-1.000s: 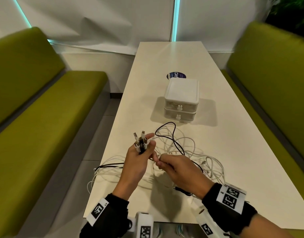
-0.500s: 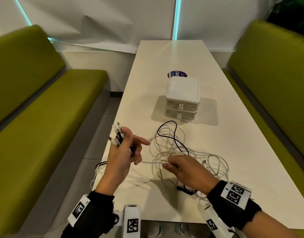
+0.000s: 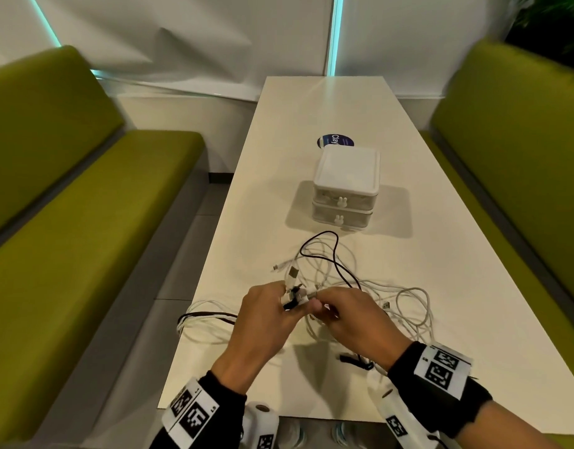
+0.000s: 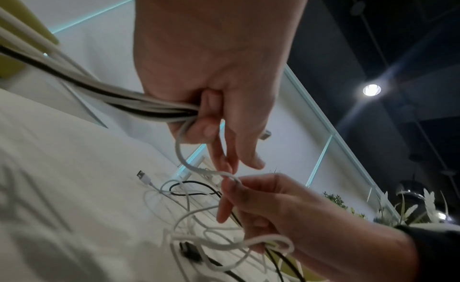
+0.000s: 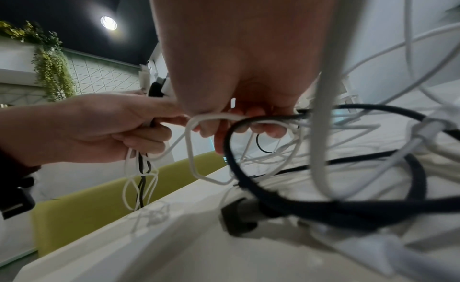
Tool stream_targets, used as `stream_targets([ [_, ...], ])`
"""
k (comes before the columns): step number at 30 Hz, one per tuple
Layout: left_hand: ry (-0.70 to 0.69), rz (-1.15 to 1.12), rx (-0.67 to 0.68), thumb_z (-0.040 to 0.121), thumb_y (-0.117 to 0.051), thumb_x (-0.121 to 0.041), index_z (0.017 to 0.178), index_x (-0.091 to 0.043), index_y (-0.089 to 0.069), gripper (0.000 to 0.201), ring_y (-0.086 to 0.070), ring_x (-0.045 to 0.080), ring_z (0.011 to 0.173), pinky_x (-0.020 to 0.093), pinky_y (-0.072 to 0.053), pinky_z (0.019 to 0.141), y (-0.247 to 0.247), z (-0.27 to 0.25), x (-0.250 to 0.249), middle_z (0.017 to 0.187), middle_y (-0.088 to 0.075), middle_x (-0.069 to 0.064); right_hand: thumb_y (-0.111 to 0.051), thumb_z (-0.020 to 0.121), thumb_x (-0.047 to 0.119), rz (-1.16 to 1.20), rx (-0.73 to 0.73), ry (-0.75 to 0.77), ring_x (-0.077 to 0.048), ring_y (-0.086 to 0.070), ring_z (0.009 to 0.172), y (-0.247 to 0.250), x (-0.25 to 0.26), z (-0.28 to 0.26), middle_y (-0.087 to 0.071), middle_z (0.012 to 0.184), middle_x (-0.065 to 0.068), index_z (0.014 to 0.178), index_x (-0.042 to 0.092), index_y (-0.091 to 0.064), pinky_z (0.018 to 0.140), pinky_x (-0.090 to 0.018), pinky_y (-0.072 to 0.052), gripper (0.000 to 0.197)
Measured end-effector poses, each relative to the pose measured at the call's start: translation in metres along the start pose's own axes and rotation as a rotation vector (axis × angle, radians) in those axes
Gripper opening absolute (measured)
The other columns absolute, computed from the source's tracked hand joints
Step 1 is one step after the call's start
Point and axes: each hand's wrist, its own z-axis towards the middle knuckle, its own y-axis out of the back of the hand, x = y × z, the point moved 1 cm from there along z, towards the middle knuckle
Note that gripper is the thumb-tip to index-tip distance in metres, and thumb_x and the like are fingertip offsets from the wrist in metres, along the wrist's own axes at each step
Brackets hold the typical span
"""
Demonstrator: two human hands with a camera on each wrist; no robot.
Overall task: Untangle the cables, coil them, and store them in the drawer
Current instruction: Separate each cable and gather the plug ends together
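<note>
A tangle of white cables (image 3: 405,299) and one black cable (image 3: 336,260) lies on the white table (image 3: 441,254) in front of me. My left hand (image 3: 266,315) grips a bundle of cable ends (image 3: 292,286), white and black, with plugs sticking up past its fingers; the strands trail off the table's left edge. My right hand (image 3: 347,312) meets it and pinches a white cable (image 4: 231,177) between thumb and forefinger. The small white two-drawer box (image 3: 345,189) stands farther back with both drawers closed.
Green benches (image 3: 68,222) run along both sides of the table. A dark round sticker (image 3: 336,141) lies behind the drawer box. A loose white plug (image 3: 279,266) rests left of the tangle. A black plug (image 3: 353,361) lies by my right wrist.
My left hand, which had swung out to the left with the bundle of ends, has come back to the middle and now meets my right hand over the tangle.
</note>
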Motion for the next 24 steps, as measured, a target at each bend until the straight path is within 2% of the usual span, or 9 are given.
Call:
stream_targets([
  [2, 0.002, 0.134, 0.050, 0.072, -0.070, -0.060, 0.062, -0.024, -0.059, 0.039, -0.050, 0.008, 0.054, 0.016, -0.033, 0.053, 0.000, 0.001, 0.003, 0.054, -0.056, -0.010, -0.056, 0.093, 0.034, -0.010, 0.006, -0.008, -0.010, -0.049, 0.075, 0.001, 0.004, 0.000, -0.065, 0.086, 0.007, 0.090, 0.025, -0.063, 0.066, -0.029, -0.040, 0.012],
  [6, 0.036, 0.289, 0.223, 0.079, -0.070, -0.052, 0.055, -0.025, -0.058, 0.038, -0.052, 0.004, 0.052, 0.017, -0.034, 0.051, 0.007, 0.001, 0.001, 0.051, -0.058, -0.010, -0.059, 0.092, 0.032, -0.020, 0.065, -0.013, -0.010, -0.052, 0.076, 0.000, 0.005, -0.003, -0.061, 0.083, 0.010, 0.087, 0.024, -0.060, 0.068, -0.031, -0.044, 0.009],
  [9, 0.037, 0.346, 0.257, 0.085, -0.068, -0.032, 0.066, -0.016, -0.067, 0.025, -0.059, 0.016, 0.066, 0.024, -0.037, 0.056, 0.016, 0.001, -0.002, 0.065, -0.066, -0.002, -0.057, 0.094, 0.039, -0.004, 0.079, -0.036, -0.010, -0.047, 0.070, -0.001, -0.001, -0.004, -0.052, 0.071, 0.010, 0.075, 0.021, -0.053, 0.063, -0.031, -0.039, 0.026],
  [11, 0.051, 0.251, 0.206, 0.088, -0.065, -0.021, 0.070, -0.022, -0.074, 0.020, -0.060, 0.008, 0.066, 0.027, -0.040, 0.061, 0.029, 0.004, 0.001, 0.066, -0.068, -0.004, -0.050, 0.096, 0.048, 0.010, 0.065, -0.038, -0.012, -0.051, 0.068, 0.000, -0.005, -0.005, -0.056, 0.069, 0.005, 0.074, 0.017, -0.054, 0.064, -0.033, -0.043, 0.039],
  [14, 0.120, 0.122, 0.031, 0.090, -0.058, -0.011, 0.061, -0.032, -0.067, 0.037, -0.059, -0.004, 0.063, 0.013, -0.039, 0.058, 0.050, 0.010, 0.011, 0.058, -0.064, -0.025, -0.042, 0.099, 0.049, 0.044, 0.072, -0.023, -0.010, -0.058, 0.071, 0.003, -0.008, -0.007, -0.065, 0.075, 0.006, 0.081, 0.019, -0.061, 0.067, -0.032, -0.047, 0.040],
  [17, 0.170, 0.140, -0.043, 0.094, -0.055, -0.017, 0.066, -0.030, -0.068, 0.034, -0.062, 0.012, 0.072, 0.029, -0.046, 0.067, 0.055, 0.013, 0.017, 0.069, -0.068, -0.010, -0.040, 0.101, 0.044, 0.048, 0.060, -0.006, -0.012, -0.055, 0.071, 0.004, -0.006, -0.005, -0.063, 0.073, 0.006, 0.079, 0.019, -0.056, 0.068, -0.034, -0.046, 0.037],
  [20, 0.154, 0.195, -0.112, 0.094, -0.058, -0.027, 0.085, -0.018, -0.071, 0.019, -0.064, 0.024, 0.083, 0.039, -0.051, 0.072, 0.047, 0.012, 0.020, 0.084, -0.071, 0.001, -0.040, 0.102, 0.040, 0.033, 0.057, -0.010, -0.015, -0.055, 0.073, 0.000, -0.003, -0.002, -0.062, 0.073, 0.007, 0.075, 0.021, -0.048, 0.072, -0.039, -0.047, 0.034],
  [22, 0.066, 0.163, -0.228, 0.094, -0.061, -0.029, 0.098, -0.017, -0.070, 0.016, -0.066, 0.022, 0.090, 0.041, -0.053, 0.076, 0.043, 0.009, 0.021, 0.097, -0.072, -0.002, -0.041, 0.102, 0.040, 0.016, 0.057, -0.010, -0.017, -0.055, 0.073, -0.001, -0.002, -0.002, -0.061, 0.073, 0.006, 0.074, 0.022, -0.046, 0.072, -0.040, -0.047, 0.033],
  [24, -0.075, 0.045, -0.318, 0.094, -0.061, -0.027, 0.108, -0.021, -0.070, 0.018, -0.068, 0.011, 0.097, 0.036, -0.055, 0.081, 0.039, 0.004, 0.018, 0.105, -0.071, -0.011, -0.040, 0.101, 0.041, 0.011, 0.057, -0.007, -0.018, -0.056, 0.073, -0.002, -0.002, -0.003, -0.062, 0.072, 0.005, 0.076, 0.022, -0.047, 0.072, -0.041, -0.047, 0.032],
])
